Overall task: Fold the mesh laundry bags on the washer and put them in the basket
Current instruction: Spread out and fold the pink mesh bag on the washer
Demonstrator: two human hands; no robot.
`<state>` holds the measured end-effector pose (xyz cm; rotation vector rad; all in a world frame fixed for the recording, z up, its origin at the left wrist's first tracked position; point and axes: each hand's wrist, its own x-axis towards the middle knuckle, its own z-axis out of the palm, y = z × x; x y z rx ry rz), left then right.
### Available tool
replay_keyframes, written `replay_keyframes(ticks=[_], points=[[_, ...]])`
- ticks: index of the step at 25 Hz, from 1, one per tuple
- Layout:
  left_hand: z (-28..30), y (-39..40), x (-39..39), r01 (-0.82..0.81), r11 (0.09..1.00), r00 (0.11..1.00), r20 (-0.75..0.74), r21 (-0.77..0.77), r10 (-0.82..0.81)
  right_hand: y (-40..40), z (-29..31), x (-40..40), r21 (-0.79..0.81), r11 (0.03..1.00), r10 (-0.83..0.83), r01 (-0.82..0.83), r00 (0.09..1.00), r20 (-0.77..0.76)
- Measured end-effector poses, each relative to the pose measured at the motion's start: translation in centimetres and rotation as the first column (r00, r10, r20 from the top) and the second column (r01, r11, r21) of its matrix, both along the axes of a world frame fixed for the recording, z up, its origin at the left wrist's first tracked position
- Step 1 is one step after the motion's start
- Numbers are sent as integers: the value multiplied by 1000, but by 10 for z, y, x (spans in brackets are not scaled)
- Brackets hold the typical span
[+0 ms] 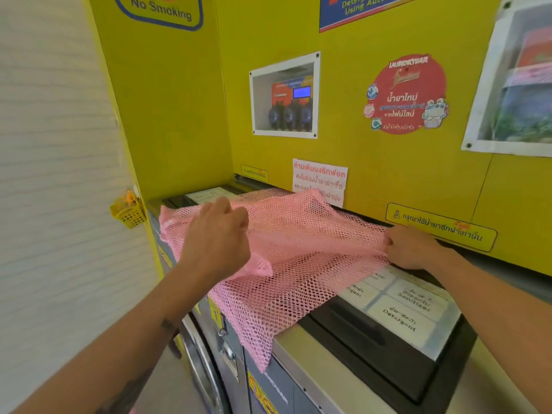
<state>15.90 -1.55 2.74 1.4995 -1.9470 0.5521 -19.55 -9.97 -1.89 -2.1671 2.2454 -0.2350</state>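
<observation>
A pink mesh laundry bag (295, 255) lies spread over the top of the washer (301, 351), one corner hanging down over the front panel. My left hand (215, 237) rests on its left part, fingers curled and pinching a fold of the mesh. My right hand (412, 249) grips the bag's right edge near the yellow back panel. The mesh is pulled fairly taut between both hands. No basket for the folded bags is in view.
A yellow wall panel (373, 162) with stickers and notices rises right behind the washer. The black detergent drawer lid (397, 321) with white labels sits at the right. A small yellow basket (128, 212) hangs on the left wall edge. The washer door (203, 372) is below.
</observation>
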Motion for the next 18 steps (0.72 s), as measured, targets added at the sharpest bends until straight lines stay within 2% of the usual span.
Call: replay_keyframes(ticks=[2,3,4,5,6,7,8,9,10,11,13,14,16,18], points=[[10,1,-4,22,994,996,-88,-109,-32,1,1,1,10,1000,9,-9,1000,-17],[14,1,-6,65,992,990,-120,-112,-78,2,2,1,17,1000,13,-13,1000,-13],[17,2,-6,131,990,982,-127,-57,-137,2,2,1,22,1000,16,-16,1000,-4],[20,4,-4,198,976,977,-102,91,-188,3,3,0,26,1000,18,-19,1000,2],[22,8,-2,235,914,971,-42,330,-235,3,3,-1,30,999,19,-19,1000,8],[25,17,0,214,768,961,10,604,-276,4,2,-3,39,999,16,-17,1000,12],[25,26,0,151,559,953,31,815,-302,4,2,-6,51,999,8,-9,1000,15],[25,34,-1,111,378,948,17,919,-318,4,2,-9,53,999,-3,2,1000,21],[22,38,-2,121,307,944,-14,944,-330,4,3,-10,31,999,-13,11,999,36],[18,39,-6,174,351,939,-47,920,-342,4,5,-8,-20,1000,-12,13,997,72],[4,31,-18,318,572,925,-116,756,-361,5,9,2,-106,994,33,-13,981,190],[-8,26,-26,376,638,908,-132,672,-397,7,10,8,-79,996,68,-50,967,244],[-34,23,-47,377,660,891,-59,650,-450,11,5,15,121,982,120,-147,970,211],[-54,23,-65,270,623,892,53,734,-449,14,-4,13,261,957,102,-126,989,104]])
